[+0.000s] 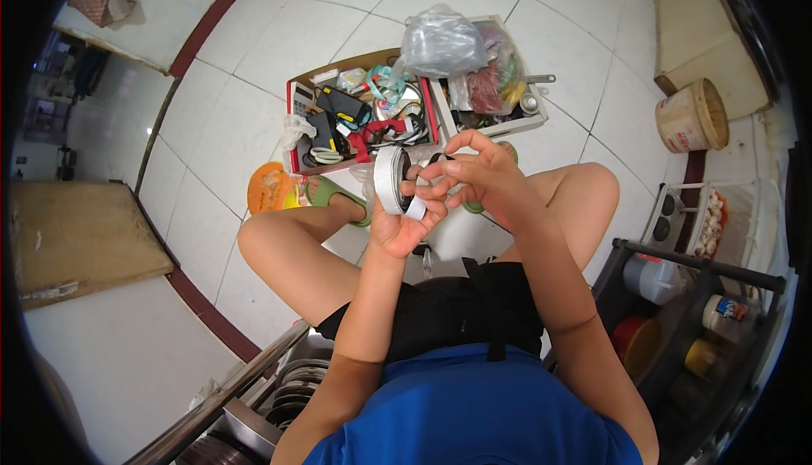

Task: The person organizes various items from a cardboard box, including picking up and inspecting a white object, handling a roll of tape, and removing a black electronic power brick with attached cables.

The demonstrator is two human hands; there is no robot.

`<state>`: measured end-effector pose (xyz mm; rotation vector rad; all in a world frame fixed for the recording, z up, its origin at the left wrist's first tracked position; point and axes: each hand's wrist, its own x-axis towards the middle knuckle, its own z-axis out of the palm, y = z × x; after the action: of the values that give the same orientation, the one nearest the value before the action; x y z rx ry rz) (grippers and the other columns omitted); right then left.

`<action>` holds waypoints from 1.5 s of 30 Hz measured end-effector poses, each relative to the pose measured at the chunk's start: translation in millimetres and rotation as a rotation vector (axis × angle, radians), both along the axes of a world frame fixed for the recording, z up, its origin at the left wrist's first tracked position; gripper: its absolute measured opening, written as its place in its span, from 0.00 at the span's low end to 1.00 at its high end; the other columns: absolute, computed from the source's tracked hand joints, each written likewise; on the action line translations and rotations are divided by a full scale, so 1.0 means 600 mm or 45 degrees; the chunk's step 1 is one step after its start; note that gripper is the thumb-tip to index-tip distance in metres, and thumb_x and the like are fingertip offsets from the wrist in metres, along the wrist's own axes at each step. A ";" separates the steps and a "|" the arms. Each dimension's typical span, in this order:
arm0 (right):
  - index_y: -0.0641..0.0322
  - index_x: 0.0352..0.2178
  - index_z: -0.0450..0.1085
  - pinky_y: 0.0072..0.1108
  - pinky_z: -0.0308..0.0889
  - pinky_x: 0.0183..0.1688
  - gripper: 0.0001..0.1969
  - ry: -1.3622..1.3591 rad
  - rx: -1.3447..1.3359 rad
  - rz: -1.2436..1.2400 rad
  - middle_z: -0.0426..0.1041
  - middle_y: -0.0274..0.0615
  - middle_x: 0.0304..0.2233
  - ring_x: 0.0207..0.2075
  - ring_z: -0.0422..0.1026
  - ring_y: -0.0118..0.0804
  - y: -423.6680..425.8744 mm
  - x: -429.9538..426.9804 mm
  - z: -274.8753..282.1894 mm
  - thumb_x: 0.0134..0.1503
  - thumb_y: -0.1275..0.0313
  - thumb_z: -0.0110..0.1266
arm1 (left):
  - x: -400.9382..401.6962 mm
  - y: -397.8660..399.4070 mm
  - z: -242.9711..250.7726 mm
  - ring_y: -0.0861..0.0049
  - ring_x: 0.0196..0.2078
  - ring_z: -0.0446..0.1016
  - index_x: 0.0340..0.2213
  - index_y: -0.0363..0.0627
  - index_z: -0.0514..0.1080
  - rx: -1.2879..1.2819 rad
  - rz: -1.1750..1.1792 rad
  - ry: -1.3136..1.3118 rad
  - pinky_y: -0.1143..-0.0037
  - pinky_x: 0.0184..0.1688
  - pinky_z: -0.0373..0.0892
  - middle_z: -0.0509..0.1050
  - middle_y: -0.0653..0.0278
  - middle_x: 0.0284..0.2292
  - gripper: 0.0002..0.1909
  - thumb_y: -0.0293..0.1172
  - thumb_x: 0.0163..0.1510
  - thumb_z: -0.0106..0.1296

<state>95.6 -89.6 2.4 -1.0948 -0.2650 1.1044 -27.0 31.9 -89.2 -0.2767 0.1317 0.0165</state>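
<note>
My left hand (409,220) grips a coiled roll of white and black strap or tape (390,179), held on edge, with a short white end hanging by the fingers. My right hand (482,179) is raised just beside it, with a thin black strip (439,158) at its fingertips. Beyond the hands, a red-edged box (434,109) on the floor holds black adapters, cables, a calculator (302,98), a red ribbon (380,127) and light-handled scissors (326,156). Next to it, a white tray (507,127) holds filled plastic bags (443,40).
An orange round item (266,186) lies by my left foot. A wrench (541,78) sticks out over the tray's edge. To the right stand a beige bucket (682,123) and a dark shelf rack (704,262); a metal rail (222,395) and stacked plates are at lower left.
</note>
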 end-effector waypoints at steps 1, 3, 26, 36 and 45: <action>0.61 0.40 0.63 0.16 0.66 0.25 0.17 -0.001 -0.001 0.002 0.74 0.49 0.33 0.26 0.71 0.26 -0.001 0.003 -0.005 0.51 0.66 0.56 | 0.002 0.000 0.003 0.81 0.35 0.64 0.37 0.45 0.67 0.021 -0.011 -0.020 0.76 0.40 0.62 0.72 0.73 0.26 0.19 0.45 0.49 0.55; 0.61 0.37 0.66 0.14 0.58 0.16 0.14 -0.047 -0.079 -0.153 0.73 0.42 0.21 0.16 0.66 0.22 -0.004 0.011 -0.015 0.52 0.66 0.57 | 0.006 -0.011 0.017 0.78 0.36 0.64 0.35 0.45 0.66 -0.044 -0.041 -0.096 0.76 0.39 0.62 0.70 0.73 0.25 0.18 0.45 0.51 0.53; 0.60 0.29 0.75 0.19 0.62 0.25 0.05 -1.397 -0.071 -0.090 0.67 0.35 0.23 0.24 0.68 0.28 -0.011 -0.017 -0.005 0.47 0.74 0.58 | -0.004 -0.011 0.015 0.79 0.34 0.64 0.32 0.44 0.72 -0.169 -0.012 0.058 0.78 0.34 0.60 0.71 0.72 0.25 0.13 0.40 0.47 0.56; 0.63 0.27 0.75 0.14 0.59 0.25 0.05 -1.399 -0.166 -0.117 0.65 0.33 0.24 0.22 0.64 0.22 0.001 -0.014 -0.012 0.45 0.80 0.58 | 0.000 -0.013 0.038 0.82 0.32 0.62 0.41 0.40 0.66 -0.200 -0.172 -0.127 0.80 0.31 0.59 0.66 0.67 0.33 0.19 0.30 0.45 0.54; 0.67 0.27 0.74 0.13 0.61 0.27 0.04 -1.073 -0.176 0.032 0.65 0.32 0.25 0.25 0.65 0.20 0.006 -0.014 -0.006 0.46 0.81 0.57 | -0.006 -0.011 0.033 0.82 0.31 0.61 0.44 0.42 0.63 -0.153 -0.237 -0.194 0.81 0.30 0.58 0.65 0.69 0.31 0.23 0.25 0.44 0.53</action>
<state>87.5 -86.1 -0.9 -1.6470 -0.8725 0.6323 -30.7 25.4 -69.1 -0.3834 0.0067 -0.1975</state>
